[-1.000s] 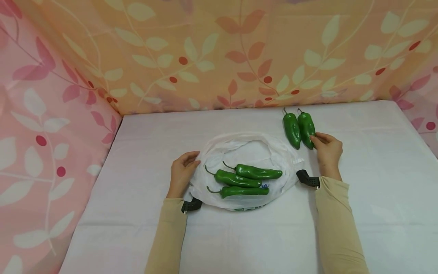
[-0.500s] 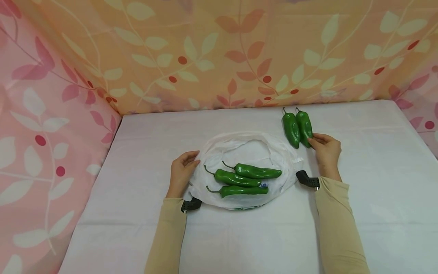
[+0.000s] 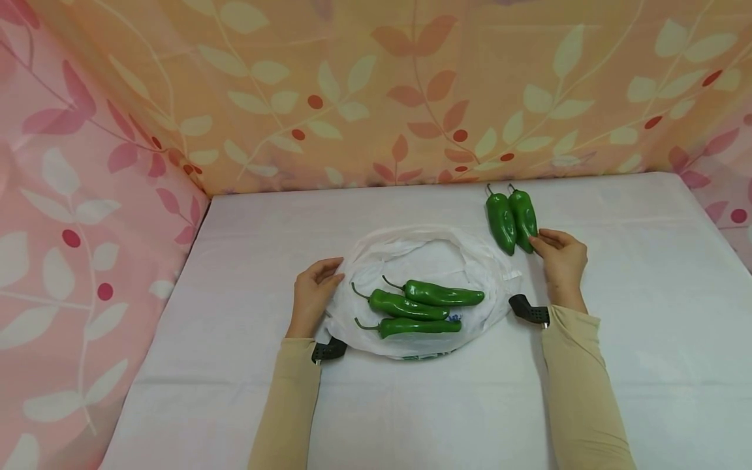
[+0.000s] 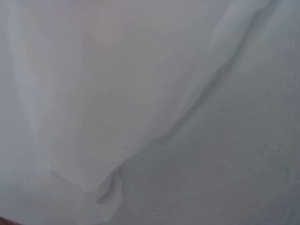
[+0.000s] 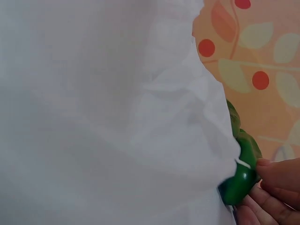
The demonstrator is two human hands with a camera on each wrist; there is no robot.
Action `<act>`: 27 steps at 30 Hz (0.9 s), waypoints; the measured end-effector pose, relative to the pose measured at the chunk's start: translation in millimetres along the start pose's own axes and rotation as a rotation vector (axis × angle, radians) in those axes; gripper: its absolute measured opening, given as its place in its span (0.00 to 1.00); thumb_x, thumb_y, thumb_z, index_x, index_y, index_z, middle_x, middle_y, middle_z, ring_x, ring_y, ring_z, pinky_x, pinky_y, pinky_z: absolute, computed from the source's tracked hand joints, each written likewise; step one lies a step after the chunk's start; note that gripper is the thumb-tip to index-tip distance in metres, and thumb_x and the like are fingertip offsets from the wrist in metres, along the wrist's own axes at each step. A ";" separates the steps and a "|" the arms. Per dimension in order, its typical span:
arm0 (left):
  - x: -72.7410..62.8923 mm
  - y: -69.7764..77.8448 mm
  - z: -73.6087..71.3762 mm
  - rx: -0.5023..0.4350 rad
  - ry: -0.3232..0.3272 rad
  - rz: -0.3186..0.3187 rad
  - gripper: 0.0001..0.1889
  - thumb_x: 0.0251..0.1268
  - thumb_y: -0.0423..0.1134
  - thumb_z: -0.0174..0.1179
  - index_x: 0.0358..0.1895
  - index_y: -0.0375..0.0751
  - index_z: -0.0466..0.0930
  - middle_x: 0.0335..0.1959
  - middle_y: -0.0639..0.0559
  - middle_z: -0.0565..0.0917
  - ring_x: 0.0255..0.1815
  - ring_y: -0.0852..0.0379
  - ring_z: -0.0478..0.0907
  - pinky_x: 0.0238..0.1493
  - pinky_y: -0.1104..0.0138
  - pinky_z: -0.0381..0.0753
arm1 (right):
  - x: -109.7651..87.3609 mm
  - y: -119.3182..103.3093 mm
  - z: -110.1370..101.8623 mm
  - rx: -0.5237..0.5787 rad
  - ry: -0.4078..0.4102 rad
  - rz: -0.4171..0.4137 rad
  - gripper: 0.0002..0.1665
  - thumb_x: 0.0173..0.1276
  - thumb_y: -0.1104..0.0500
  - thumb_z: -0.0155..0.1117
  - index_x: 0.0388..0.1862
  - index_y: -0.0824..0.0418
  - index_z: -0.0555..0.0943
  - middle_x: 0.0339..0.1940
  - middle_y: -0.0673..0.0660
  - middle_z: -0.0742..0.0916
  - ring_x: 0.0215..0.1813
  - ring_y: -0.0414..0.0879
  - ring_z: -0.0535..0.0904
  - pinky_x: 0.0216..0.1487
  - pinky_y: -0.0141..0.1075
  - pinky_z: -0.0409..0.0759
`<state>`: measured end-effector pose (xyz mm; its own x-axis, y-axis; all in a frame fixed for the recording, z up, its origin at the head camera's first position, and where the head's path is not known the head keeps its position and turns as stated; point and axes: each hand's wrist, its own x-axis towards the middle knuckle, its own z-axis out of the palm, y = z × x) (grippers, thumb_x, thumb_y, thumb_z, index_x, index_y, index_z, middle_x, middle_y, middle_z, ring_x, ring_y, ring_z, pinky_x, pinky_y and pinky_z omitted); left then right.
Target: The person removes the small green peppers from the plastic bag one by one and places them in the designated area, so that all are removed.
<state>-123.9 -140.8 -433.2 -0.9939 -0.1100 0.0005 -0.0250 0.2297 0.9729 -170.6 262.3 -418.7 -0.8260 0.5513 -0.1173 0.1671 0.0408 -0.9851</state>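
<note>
A white plastic bag lies on the table with its mouth spread wide. Inside it three long green peppers lie side by side, stems pointing left. My left hand holds the bag's left rim, thumb and fingers at its edge. Beyond the bag, at the back right, two more green peppers lie close together, stems toward the wall. My right hand pinches the tip end of the right-hand pepper. In the right wrist view the bag hides part of that pepper. Only white plastic and cloth show in the left wrist view.
A white cloth covers the table. Patterned fabric walls rise behind it and along the left. A black wrist device touches the bag's lower left edge; another sits just right of the bag.
The right-hand pepper at the back has shifted slightly left, closer to its neighbour, with my right hand on it. My left hand and the bag have stayed in place.
</note>
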 end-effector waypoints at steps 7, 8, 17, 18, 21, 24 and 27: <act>0.3 -0.6 0.3 0.010 -0.001 0.005 0.15 0.60 0.28 0.62 0.51 0.38 0.81 0.48 0.43 0.82 0.50 0.53 0.80 0.53 0.61 0.75 | -4.4 2.0 -5.1 0.080 -0.012 0.001 0.22 0.59 0.71 0.65 0.52 0.77 0.76 0.25 0.43 0.83 0.34 0.34 0.80 0.35 0.20 0.76; 0.5 -0.6 0.3 0.009 -0.001 0.006 0.15 0.60 0.28 0.62 0.51 0.37 0.81 0.48 0.43 0.82 0.50 0.53 0.80 0.53 0.61 0.75 | -5.2 2.2 -5.8 0.095 -0.013 0.001 0.21 0.59 0.72 0.65 0.52 0.77 0.76 0.25 0.43 0.83 0.34 0.34 0.80 0.35 0.20 0.76; -0.2 0.0 0.1 0.007 0.004 0.002 0.15 0.60 0.28 0.63 0.51 0.36 0.81 0.48 0.41 0.82 0.49 0.50 0.80 0.53 0.61 0.75 | -13.8 0.6 -10.5 0.209 -0.017 0.015 0.19 0.58 0.73 0.64 0.50 0.75 0.78 0.27 0.47 0.85 0.35 0.37 0.81 0.36 0.22 0.78; -0.1 0.0 -0.1 0.008 0.005 0.001 0.15 0.59 0.28 0.63 0.51 0.37 0.81 0.48 0.41 0.82 0.49 0.50 0.80 0.53 0.61 0.75 | -15.2 -0.2 -10.6 0.219 -0.016 0.014 0.17 0.58 0.73 0.65 0.48 0.73 0.79 0.27 0.47 0.86 0.35 0.37 0.81 0.36 0.22 0.78; 0.2 -0.7 -0.7 0.010 0.006 0.005 0.15 0.60 0.28 0.63 0.51 0.37 0.81 0.48 0.42 0.82 0.49 0.51 0.80 0.53 0.63 0.75 | -19.7 -2.9 -10.6 0.262 -0.012 0.020 0.13 0.57 0.74 0.66 0.42 0.68 0.83 0.28 0.49 0.86 0.36 0.38 0.82 0.37 0.22 0.78; 1.3 -2.1 -0.6 0.002 0.008 0.011 0.15 0.59 0.27 0.63 0.51 0.36 0.81 0.48 0.41 0.82 0.49 0.51 0.80 0.51 0.65 0.76 | -24.9 -5.4 -11.5 0.290 -0.005 0.026 0.11 0.57 0.74 0.66 0.37 0.62 0.85 0.29 0.50 0.86 0.38 0.39 0.81 0.37 0.22 0.78; 2.5 -3.2 0.2 -0.006 0.008 0.022 0.15 0.58 0.27 0.63 0.51 0.35 0.81 0.48 0.40 0.82 0.50 0.50 0.80 0.50 0.69 0.76 | -29.9 -7.7 -13.3 0.307 0.006 0.015 0.12 0.56 0.74 0.66 0.35 0.60 0.85 0.31 0.51 0.87 0.39 0.40 0.82 0.37 0.22 0.78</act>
<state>-126.3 -141.6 -436.4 -0.9933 -0.1129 0.0239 -0.0023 0.2263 0.9740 -140.0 256.6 -405.9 -0.8211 0.5552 -0.1325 0.0084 -0.2203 -0.9754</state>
